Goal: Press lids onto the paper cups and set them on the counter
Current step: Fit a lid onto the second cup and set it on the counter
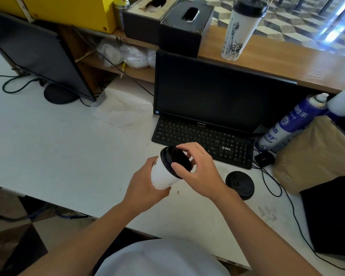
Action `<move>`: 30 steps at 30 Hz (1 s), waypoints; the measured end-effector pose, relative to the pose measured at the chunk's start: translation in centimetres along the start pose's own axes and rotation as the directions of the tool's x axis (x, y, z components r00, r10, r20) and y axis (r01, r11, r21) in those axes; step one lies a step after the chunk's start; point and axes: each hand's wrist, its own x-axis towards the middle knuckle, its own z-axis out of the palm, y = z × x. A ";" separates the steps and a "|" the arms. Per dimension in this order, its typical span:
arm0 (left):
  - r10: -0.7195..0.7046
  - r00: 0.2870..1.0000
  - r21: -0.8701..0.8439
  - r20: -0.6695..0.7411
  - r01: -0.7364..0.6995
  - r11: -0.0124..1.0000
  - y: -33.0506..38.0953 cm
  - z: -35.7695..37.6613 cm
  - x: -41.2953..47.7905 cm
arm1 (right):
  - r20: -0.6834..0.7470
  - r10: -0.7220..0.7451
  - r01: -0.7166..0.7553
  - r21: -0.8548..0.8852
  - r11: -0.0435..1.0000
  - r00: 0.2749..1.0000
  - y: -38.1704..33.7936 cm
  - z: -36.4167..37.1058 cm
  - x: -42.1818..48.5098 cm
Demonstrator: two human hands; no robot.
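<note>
Here we grip the tilted paper cup (pixel 163 177) in our left hand (pixel 145 185), our right hand (pixel 202 173) pinching the black lid (pixel 175 160) on its rim. A spare lid (pixel 239 185) lies at three o'clock, a lidded cup (pixel 240 32) on the counter (pixel 287 58) at one o'clock.

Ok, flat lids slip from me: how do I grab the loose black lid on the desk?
Pinch the loose lid across its outer rim from above; it lies flat on the desk, so only the rim offers a hold. The right hand is nearest.
</note>
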 end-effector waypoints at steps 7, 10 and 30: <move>0.077 0.980 0.064 -0.186 -0.066 0.996 -0.6 0.5 -0.1 | -0.041 0.140 -0.142 -0.031 0.989 0.989 -2.5 1.0 -0.4; 0.101 0.957 0.045 -0.273 -0.092 0.995 -0.7 0.5 0.1 | -0.138 0.156 -0.172 -0.107 0.979 0.978 -4.5 1.8 -0.9; -0.019 0.977 -0.099 0.210 0.041 0.994 -0.9 -1.6 0.3 | 0.343 -0.007 0.039 -0.084 0.996 0.939 -4.0 -2.5 1.1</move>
